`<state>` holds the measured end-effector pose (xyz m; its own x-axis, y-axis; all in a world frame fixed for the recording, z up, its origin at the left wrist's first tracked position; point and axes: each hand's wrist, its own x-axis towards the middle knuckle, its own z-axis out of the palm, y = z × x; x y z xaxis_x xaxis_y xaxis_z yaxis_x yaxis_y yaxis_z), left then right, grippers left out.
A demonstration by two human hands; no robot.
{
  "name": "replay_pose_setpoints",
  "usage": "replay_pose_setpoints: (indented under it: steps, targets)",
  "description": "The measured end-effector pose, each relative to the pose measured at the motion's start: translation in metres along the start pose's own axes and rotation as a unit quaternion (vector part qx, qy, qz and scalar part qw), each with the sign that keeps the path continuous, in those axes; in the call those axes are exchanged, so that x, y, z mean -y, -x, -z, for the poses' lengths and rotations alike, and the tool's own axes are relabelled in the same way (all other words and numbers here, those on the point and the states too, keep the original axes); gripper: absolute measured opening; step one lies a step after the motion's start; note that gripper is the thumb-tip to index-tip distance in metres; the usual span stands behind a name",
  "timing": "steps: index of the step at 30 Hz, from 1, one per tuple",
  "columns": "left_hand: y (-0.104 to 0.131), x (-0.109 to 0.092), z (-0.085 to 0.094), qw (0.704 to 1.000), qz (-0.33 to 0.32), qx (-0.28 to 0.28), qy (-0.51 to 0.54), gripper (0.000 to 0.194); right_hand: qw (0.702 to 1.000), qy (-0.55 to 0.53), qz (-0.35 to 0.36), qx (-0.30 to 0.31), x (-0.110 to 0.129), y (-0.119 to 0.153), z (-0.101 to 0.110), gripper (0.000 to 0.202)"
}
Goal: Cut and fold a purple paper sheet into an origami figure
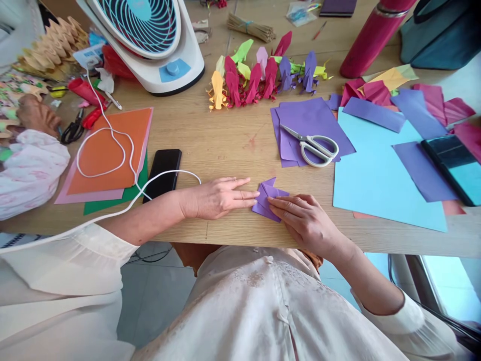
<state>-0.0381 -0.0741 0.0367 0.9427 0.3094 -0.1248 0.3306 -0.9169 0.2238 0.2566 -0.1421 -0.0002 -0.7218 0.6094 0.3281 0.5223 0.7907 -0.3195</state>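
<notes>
A small folded piece of purple paper (266, 196) with pointed corners lies on the table near its front edge. My left hand (221, 198) rests flat with fingers stretched out, its fingertips at the paper's left side. From the right, my right hand (308, 220) presses its closed fingers onto the paper; the thumb is mostly hidden. Beyond it are purple paper sheets (319, 120) with white-handled scissors (315, 148) on top. Folded paper figures (255, 82) in red, purple, yellow and green stand in a group farther back.
A white fan (176, 55) stands at the back left. A phone (164, 170), a white cable (130, 145) and orange paper (112, 150) lie left. On the right are light-blue paper (379, 170), another phone (451, 165) and a red bottle (370, 40). Another person's hand (37, 115) is far left.
</notes>
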Motion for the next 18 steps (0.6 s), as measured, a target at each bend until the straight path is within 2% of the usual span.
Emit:
replay_pose_setpoints:
  steps: [10, 18]
  targets:
    - [-0.0011, -0.001, 0.0036, 1.0, 0.0, 0.031, 0.006, 0.061, 1.0, -0.004, 0.0, 0.001, -0.0004, 0.0006, -0.0003, 0.039]
    - [0.0009, 0.0013, 0.0031, 0.999, -0.007, 0.028, 0.032, 0.06, 1.0, -0.013, -0.009, 0.008, -0.0012, 0.0018, -0.0016, 0.039]
